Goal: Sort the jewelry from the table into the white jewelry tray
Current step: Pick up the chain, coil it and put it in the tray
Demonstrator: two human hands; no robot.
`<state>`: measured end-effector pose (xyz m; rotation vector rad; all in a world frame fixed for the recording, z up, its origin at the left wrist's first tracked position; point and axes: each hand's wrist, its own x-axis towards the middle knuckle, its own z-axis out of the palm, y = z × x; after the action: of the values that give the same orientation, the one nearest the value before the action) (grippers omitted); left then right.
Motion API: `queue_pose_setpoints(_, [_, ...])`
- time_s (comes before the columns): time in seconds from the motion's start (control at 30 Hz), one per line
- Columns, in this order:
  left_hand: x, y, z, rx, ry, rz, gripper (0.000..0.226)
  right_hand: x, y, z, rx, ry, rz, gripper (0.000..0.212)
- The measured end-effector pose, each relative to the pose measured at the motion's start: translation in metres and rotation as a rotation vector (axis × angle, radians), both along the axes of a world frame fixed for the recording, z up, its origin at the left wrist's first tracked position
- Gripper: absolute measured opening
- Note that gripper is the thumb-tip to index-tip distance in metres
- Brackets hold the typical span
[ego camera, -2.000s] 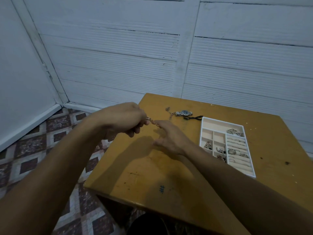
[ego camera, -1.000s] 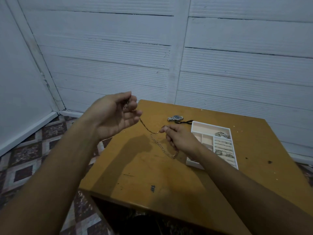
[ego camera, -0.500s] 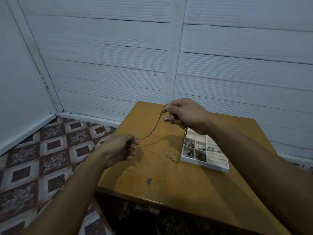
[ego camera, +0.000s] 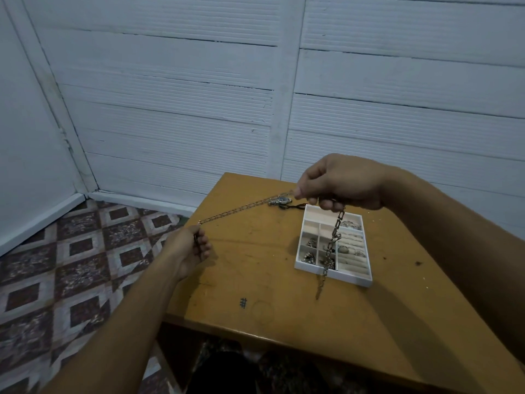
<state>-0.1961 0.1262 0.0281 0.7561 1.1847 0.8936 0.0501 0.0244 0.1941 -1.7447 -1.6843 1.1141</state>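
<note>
Metal chain (ego camera: 244,207) links stretch between two hands above a scuffed wooden table (ego camera: 255,265). The right hand (ego camera: 341,186), over the far edge of the compartmented white jewelry tray (ego camera: 349,277), pinches the chain, whose loose end dangles across the tray. The left hand (ego camera: 187,248), well left of the tray, grips the other end with curled fingers. A wristwatch (ego camera: 281,201) lies just beyond the tray, and an inked "#" (ego camera: 243,303) marks the wood nearer than it.

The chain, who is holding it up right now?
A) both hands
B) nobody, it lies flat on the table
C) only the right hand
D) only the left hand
A: the left hand pinches one end of the chain, and the right hand grips it further along, with the rest dangling below, seen in front of the white jewelry tray.
</note>
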Motion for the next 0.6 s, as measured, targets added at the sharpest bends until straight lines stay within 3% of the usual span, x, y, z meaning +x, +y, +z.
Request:
queue_pose_setpoints(0.13, [0.0, 0.011, 0.0, 0.026, -0.016, 0.08, 0.034, 0.008, -0.009, 0.001, -0.106, -0.097, 0.089, 0.024])
queue_pose_setpoints(0.23, [-0.001, 0.021, 0.001, 0.017, -0.093, 0.106, 0.03, 0.011, -0.015, 0.002, -0.116, -0.098, 0.152, 0.018])
queue_pose_setpoints(0.47, [0.009, 0.029, 0.005, -0.153, -0.633, 0.213, 0.025, 0.005, -0.033, 0.007, -0.324, -0.206, 0.349, 0.037])
queue_pose_setpoints(0.6, [0.012, 0.035, 0.008, -0.203, -0.831, 0.32, 0.028, 0.008, -0.044, 0.002, -0.422, -0.293, 0.394, 0.041])
